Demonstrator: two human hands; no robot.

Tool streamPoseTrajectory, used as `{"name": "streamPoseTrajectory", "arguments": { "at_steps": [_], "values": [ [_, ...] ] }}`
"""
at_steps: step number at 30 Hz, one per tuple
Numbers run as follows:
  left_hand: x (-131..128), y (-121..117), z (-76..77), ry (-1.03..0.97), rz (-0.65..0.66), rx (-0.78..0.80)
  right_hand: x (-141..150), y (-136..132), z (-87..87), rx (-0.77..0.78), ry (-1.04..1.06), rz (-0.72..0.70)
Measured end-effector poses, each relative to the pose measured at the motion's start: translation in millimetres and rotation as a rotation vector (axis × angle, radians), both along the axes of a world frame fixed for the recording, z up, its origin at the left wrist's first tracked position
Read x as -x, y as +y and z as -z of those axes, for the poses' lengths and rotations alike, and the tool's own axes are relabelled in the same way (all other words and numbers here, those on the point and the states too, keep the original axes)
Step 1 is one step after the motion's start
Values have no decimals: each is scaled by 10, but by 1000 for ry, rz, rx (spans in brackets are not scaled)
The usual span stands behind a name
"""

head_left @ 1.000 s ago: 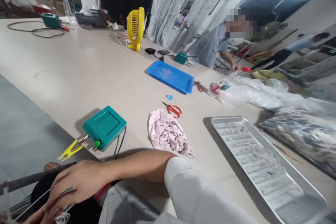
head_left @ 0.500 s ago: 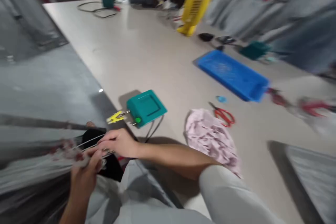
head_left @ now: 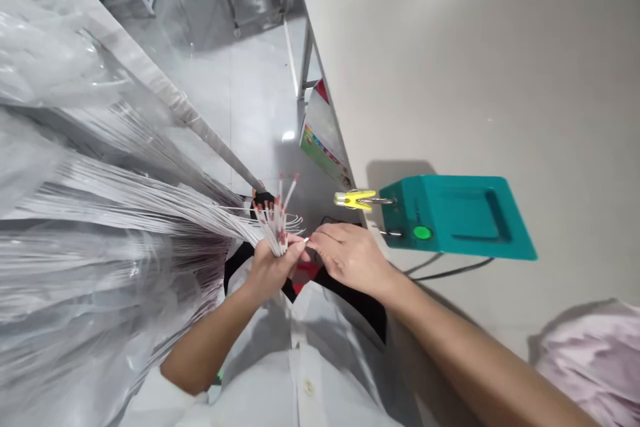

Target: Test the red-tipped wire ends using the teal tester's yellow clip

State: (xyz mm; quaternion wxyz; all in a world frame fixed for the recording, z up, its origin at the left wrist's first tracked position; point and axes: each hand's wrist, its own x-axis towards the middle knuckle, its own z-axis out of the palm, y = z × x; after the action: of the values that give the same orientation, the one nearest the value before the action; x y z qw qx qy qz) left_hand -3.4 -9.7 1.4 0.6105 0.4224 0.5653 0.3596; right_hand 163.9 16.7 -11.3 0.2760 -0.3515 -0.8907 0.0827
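My left hand [head_left: 270,270] is closed around a bundle of thin white wires [head_left: 275,230] whose reddish-brown ends point up above the fist. Close beside it, my right hand [head_left: 350,257] pinches the end of a white wire [head_left: 304,241] near the left thumb. Its fingertips are partly hidden. To the right, a teal box-shaped device [head_left: 475,213] with a green button lies on the table, a yellow clip [head_left: 354,199] attached to a metal prong on its left side.
Long white wires [head_left: 165,200] hang in thick bundles on the left, partly under clear plastic. A metal rail [head_left: 200,127] slants above them. The pale table [head_left: 425,80] has its edge by my right hand. Pink cloth [head_left: 595,367] lies at lower right.
My view has swung down and left, so the blue tray and red-handled snips are out of frame. The hands stay close together; the wire bundle now shows clearly in my left hand.
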Motion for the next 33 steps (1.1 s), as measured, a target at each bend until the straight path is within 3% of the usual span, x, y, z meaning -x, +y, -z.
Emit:
{"name": "streamPoseTrajectory", "arguments": {
  "at_steps": [3,7,9,13,18,21,24,29,31,33],
  "values": [
    [48,24,55,-66,-117,-19,9,1,7,131,47,-33],
    [62,48,53,-73,-141,-17,39,-23,-41,323,352,156],
    [54,44,40,-69,-131,-16,64,-37,-69,359,434,184],
    [45,35,-4,-21,-25,-27,105,-56,-66,327,456,132],
    [22,41,-68,91,70,-74,74,-63,-54,108,236,155],
    [-16,28,-62,167,49,-94,59,-58,-125,165,169,187],
    [-39,1,-26,229,13,-118,66,-33,-207,556,340,205],
    [-12,-26,23,316,17,-224,100,0,-180,1557,954,86],
    [-4,-28,33,340,13,-278,111,-4,-125,1743,1088,45],
    [-7,-27,41,303,5,-263,118,-13,-77,1801,1114,33]
  ]
}}
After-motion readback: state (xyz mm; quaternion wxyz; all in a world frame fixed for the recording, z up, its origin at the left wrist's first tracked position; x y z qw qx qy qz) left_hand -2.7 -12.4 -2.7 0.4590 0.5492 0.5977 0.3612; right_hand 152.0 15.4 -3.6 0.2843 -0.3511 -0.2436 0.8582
